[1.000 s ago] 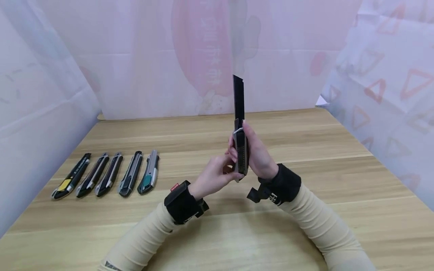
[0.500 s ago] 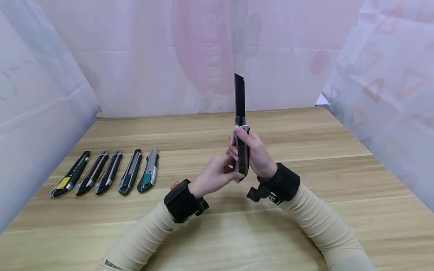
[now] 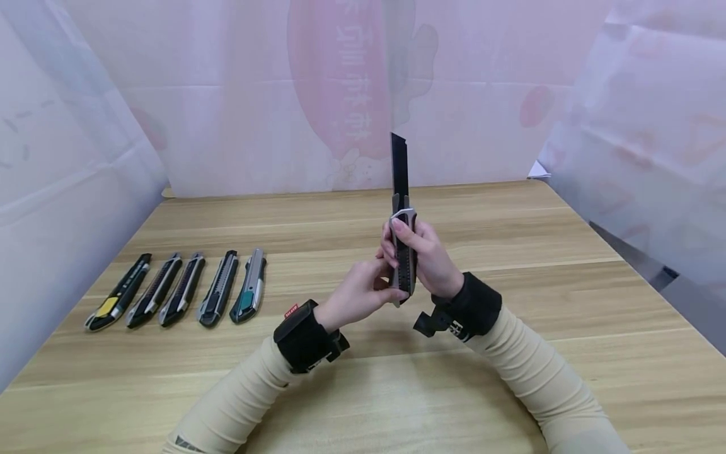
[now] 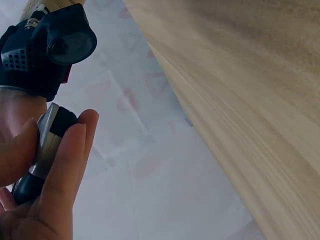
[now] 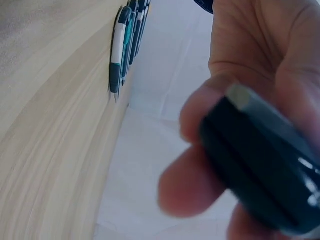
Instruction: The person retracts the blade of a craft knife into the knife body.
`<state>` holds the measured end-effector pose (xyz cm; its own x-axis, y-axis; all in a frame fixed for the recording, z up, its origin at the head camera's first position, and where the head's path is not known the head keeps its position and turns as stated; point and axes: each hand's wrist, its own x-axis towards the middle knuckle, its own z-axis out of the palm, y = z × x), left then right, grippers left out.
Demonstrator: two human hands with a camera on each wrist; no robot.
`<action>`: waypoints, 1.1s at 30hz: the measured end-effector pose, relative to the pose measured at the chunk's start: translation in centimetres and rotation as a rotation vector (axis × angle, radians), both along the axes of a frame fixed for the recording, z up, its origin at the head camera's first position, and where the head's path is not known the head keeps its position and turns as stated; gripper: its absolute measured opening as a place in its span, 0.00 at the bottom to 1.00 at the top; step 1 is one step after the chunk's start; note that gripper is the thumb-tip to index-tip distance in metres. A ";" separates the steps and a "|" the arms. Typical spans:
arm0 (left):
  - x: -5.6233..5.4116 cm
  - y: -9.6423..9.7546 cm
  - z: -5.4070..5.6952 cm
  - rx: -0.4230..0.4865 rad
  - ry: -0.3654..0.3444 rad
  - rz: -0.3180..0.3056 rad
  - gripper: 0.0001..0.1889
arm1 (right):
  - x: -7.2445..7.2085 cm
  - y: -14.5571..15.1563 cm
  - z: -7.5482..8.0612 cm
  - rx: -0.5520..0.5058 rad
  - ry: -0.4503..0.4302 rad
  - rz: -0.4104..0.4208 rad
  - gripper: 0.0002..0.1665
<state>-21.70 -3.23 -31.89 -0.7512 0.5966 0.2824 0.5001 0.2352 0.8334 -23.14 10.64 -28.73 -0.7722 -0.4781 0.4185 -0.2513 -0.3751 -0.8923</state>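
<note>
A utility knife (image 3: 404, 252) with a black blade (image 3: 399, 164) stands upright in front of me, blade pointing up and well out of the handle. My right hand (image 3: 433, 261) grips the handle from the right, its thumb lying on the face near the top. Lower down, my left hand (image 3: 360, 293) pinches the handle's bottom end between thumb and fingers. In the left wrist view, the silver and black handle (image 4: 47, 142) sits between the fingers and thumb. The right wrist view shows the dark handle (image 5: 260, 160) up close and blurred, fingers around it.
Several more utility knives lie in a row on the wooden table (image 3: 567, 302) at the left, among them one with a yellow slider (image 3: 108, 308) and one with a teal part (image 3: 247, 296). Pale printed sheets (image 3: 238, 126) hang at the back and both sides.
My right thumb has slid down the knife's face, from beside the blade onto the handle. The blade's tip now stands slightly lower, with less blade showing. My left hand keeps its place.
</note>
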 end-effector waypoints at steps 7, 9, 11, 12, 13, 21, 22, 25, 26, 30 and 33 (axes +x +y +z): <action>0.1 0.0 0.3 -0.005 0.013 0.003 0.20 | 0.0 0.1 0.1 0.000 0.016 0.032 0.06; 0.1 0.0 0.4 -0.013 0.027 0.010 0.20 | 0.0 0.1 0.1 0.001 0.032 0.043 0.05; 0.2 -0.1 0.4 -0.021 0.036 0.018 0.20 | -0.1 0.2 0.0 -0.001 0.044 0.052 0.05; 0.2 -0.1 0.5 -0.022 0.039 0.018 0.19 | -0.1 0.2 0.0 0.000 0.050 0.055 0.05; 0.2 -0.1 0.5 -0.026 0.035 0.022 0.19 | -0.2 0.2 0.0 0.003 0.058 0.058 0.04; 0.2 -0.3 0.5 -0.019 0.017 0.015 0.20 | -0.2 0.2 -0.1 0.037 0.089 0.058 0.05; 0.2 -0.3 0.4 -0.020 0.021 0.014 0.20 | -0.2 0.2 -0.1 0.047 0.101 0.060 0.06; 0.1 -0.3 0.4 -0.033 0.031 0.020 0.19 | -0.2 0.3 -0.1 0.077 0.140 0.070 0.08; 0.1 -0.3 0.4 -0.033 0.036 0.016 0.19 | -0.2 0.3 -0.1 0.080 0.142 0.077 0.09; 0.1 -0.5 0.8 -0.026 0.062 0.013 0.17 | -0.3 0.4 0.0 0.066 0.105 0.105 0.12; 0.1 -0.7 1.2 -0.003 0.105 0.034 0.18 | -0.3 0.3 -0.1 0.069 0.036 0.131 0.17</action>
<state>-21.59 -3.96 -30.69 -0.7371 0.5727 0.3589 0.5767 0.2561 0.7758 -23.48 10.91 -28.87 -0.6863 -0.6026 0.4073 -0.2364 -0.3448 -0.9084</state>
